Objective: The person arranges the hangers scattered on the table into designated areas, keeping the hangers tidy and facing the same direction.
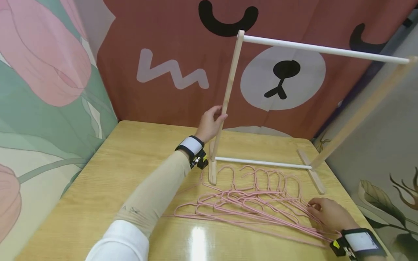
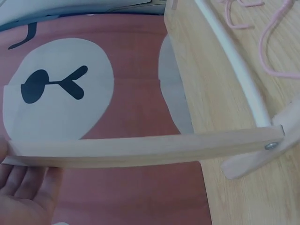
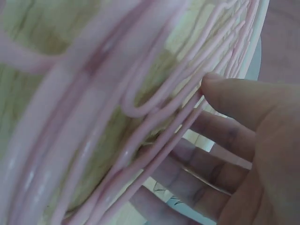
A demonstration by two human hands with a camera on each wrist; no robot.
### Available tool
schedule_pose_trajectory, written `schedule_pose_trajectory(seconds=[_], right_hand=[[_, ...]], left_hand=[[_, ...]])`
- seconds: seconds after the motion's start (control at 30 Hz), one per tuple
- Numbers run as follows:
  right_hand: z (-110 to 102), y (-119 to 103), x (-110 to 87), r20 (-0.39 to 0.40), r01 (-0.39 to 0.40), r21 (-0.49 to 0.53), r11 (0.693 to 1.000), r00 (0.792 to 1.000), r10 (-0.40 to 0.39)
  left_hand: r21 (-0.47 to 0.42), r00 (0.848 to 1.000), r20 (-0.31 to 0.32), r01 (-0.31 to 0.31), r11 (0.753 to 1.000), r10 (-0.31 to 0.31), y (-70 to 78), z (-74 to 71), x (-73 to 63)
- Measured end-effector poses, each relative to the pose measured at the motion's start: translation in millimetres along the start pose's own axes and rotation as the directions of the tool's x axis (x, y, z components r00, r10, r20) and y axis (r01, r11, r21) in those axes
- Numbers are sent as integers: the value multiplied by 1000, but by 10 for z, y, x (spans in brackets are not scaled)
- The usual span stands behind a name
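A clothes rack with light wooden side posts [image 1: 232, 76] and a white top rail [image 1: 321, 49] stands on the table. My left hand [image 1: 209, 125] holds its left post partway up, and the left wrist view shows the fingers [image 2: 28, 180] wrapped behind the wood. Several pink hangers [image 1: 233, 179] lie overlapping in a loose pile in front of the rack, hooks toward it. At the pile's right end, my right hand [image 1: 331, 214] grips some of them. In the right wrist view, the thumb [image 3: 220, 89] lies over the pink wires [image 3: 161, 136] and the fingers pass beneath.
A white lower bar [image 1: 261, 162] joins the rack's wooden feet [image 1: 213, 172] close to the tabletop. The wooden table [image 1: 130, 174] meets a brown bear-print curtain [image 1: 169, 105] at the back. Flower-patterned fabric [image 1: 49, 90] hangs along the left, with grey printed fabric [image 1: 385, 145] on the right.
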State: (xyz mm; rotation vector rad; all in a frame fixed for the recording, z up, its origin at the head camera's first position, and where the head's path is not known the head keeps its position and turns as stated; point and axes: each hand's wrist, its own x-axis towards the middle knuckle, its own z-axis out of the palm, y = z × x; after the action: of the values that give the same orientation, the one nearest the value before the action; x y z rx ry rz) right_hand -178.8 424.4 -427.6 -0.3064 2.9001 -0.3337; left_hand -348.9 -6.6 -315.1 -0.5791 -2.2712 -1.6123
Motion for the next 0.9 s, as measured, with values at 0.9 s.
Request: schedule_pose_trajectory(seconds=[0.9], right_hand=[[-219, 369, -214, 77, 201, 249, 947, 971, -227]], left_hand=[[-13, 1000, -19, 4, 1000, -4, -52, 17, -16]])
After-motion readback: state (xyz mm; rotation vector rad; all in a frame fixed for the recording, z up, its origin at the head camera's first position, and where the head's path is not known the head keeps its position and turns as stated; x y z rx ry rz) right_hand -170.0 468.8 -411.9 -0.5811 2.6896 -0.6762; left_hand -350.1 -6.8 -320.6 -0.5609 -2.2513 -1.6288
